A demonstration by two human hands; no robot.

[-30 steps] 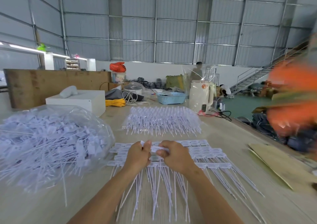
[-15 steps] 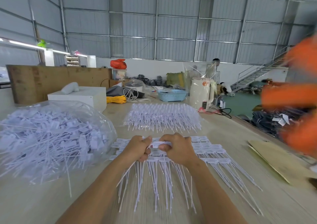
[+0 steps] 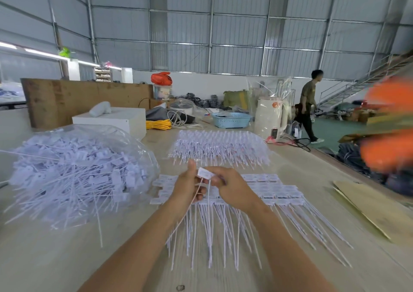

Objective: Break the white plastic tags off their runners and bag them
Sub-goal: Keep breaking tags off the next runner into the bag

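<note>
Clear bag [image 3: 78, 175], 9 o'clock: heaped with loose tags. Runner sheets [image 3: 268, 191] on table [image 3: 67, 258], centre and 12 o'clock: unbroken. Left hand [image 3: 186, 187], right hand [image 3: 232, 187]: pinching one freed tag [image 3: 204, 173]. Much remains.

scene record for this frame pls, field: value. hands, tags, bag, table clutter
left hand: holds tag tails, thumb up
right hand: pinches a white tag at its head
tags on runners: rows flat on the table, under the hands
second stack: farther back, centre
bag: clear plastic, left, heaped with loose tags
clutter: white box, yellow cable, blue basket, cardboard right
background: a person walking
</note>
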